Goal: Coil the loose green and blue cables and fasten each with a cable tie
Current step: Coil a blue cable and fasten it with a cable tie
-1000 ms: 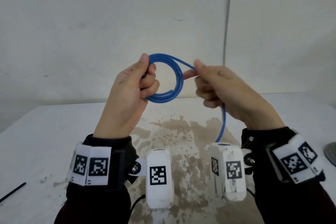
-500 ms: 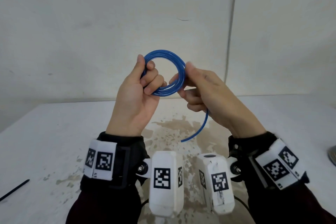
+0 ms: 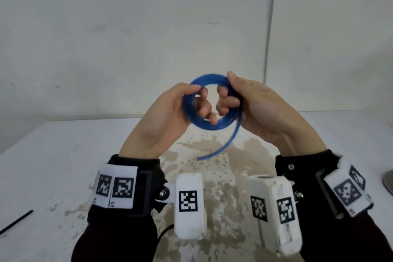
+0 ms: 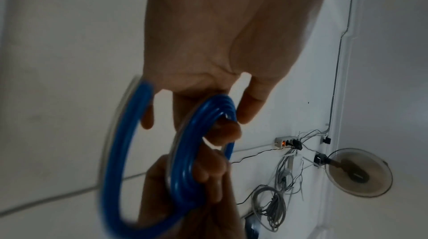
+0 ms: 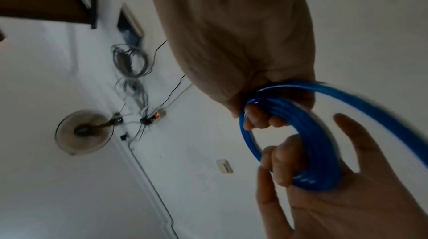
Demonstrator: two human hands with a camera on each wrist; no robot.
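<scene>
The glossy blue plastic cable [image 3: 209,126], wound into a round coil of several turns, is held up in the air above the stained white table [image 3: 53,155], with one short loose end hanging below it. The left hand [image 3: 170,112] grips the coil's left side, fingers curled through the ring. The right hand [image 3: 255,108] grips the right side the same way, thumb on top.

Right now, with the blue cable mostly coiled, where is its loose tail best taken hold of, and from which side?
Probably near the free tip of the loose tail, coming from below. The tail hangs clear under the blue cable coil, touching nothing. The left hand already holds the coil's left side, so the right hand, whose side the tail leaves from, seems better placed to take it.
</scene>
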